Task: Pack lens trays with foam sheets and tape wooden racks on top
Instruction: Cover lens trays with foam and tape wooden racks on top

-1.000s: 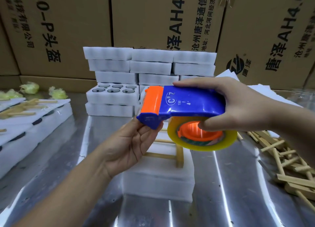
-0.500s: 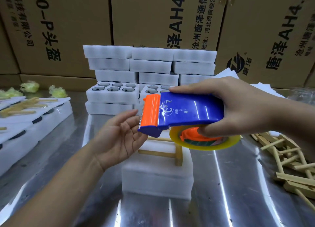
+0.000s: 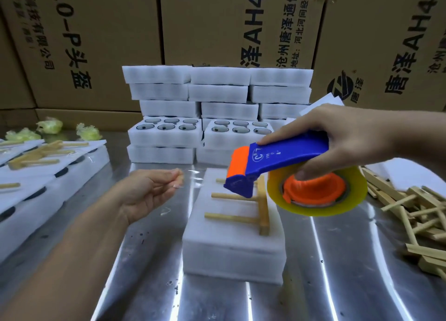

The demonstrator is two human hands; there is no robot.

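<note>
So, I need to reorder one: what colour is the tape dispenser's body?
The tape dispenser body is blue, its front end orange; head view.

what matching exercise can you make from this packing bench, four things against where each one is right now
Column one:
1. blue and orange plastic tape dispenser
2. clear tape end
3. single wooden rack
4. loose pile of wooden racks

Column two:
a. lying on top of the white foam block
b. pinched by the left hand
c. on the metal table, at the right
d. gripped by the right hand

Pairs: 1-d, 2-b, 3-a, 4-c
</note>
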